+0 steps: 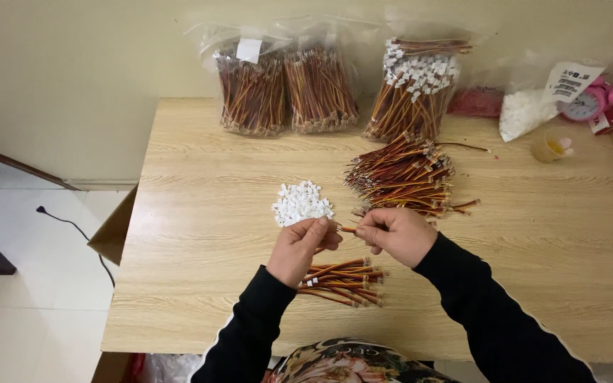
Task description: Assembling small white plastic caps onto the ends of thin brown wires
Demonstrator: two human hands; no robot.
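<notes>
My left hand [301, 246] and my right hand [396, 234] meet over the middle of the wooden table [200, 213]. Between them runs one short wire lead [349, 229] in red, yellow and dark colours, pinched at both ends. What my left fingertips hold at its tip is too small to make out. A heap of small white plastic connectors [301, 202] lies just beyond my left hand. A loose pile of wire leads [402, 175] lies beyond my right hand. A small bundle of wire leads [342, 280] rests under my wrists.
Clear bags of wire leads [285, 89] stand along the back edge, and one open bag [416, 89] shows white connector ends. At the far right are a bag of white parts [526, 110], a small yellow cup [549, 147] and a pink alarm clock [590, 103]. A cardboard box [115, 230] sits left of the table.
</notes>
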